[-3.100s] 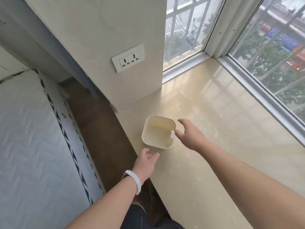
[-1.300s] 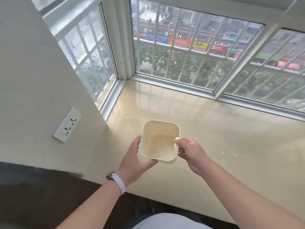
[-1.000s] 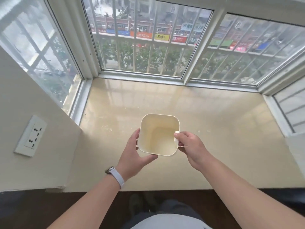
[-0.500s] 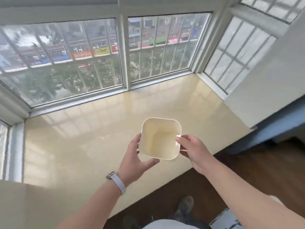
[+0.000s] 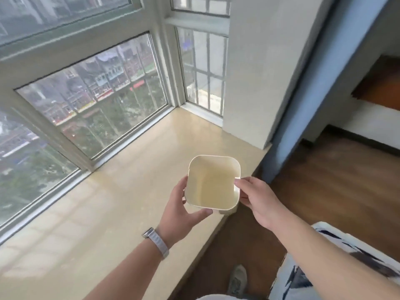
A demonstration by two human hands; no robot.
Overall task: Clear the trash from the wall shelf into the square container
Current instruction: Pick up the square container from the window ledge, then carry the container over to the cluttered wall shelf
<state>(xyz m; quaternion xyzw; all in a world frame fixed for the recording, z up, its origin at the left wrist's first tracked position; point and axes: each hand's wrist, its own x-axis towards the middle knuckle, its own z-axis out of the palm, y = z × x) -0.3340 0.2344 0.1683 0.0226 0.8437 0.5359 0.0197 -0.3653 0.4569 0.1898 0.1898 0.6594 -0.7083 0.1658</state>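
Note:
The square container [image 5: 213,182] is a cream plastic tub with rounded corners, and nothing shows inside it. It hangs in the air over the front edge of the window ledge [image 5: 134,169], held between both hands. My left hand [image 5: 180,210] grips its left wall and bottom corner, thumb along the near rim. My right hand [image 5: 257,199] pinches its right rim with thumb and fingers. No trash and no wall shelf are in view.
Barred windows [image 5: 93,98] close the ledge's far and left sides. A white wall pillar [image 5: 259,68] and a blue strip [image 5: 303,100] stand at the right end. Wooden floor [image 5: 335,182] lies to the right, a patterned cover [image 5: 337,263] at bottom right, my shoe [image 5: 238,280] below.
I took the container off the ledge with both hands. My view then swung right from the socket wall, across the windows, to the ledge's right end; the hands stay on it.

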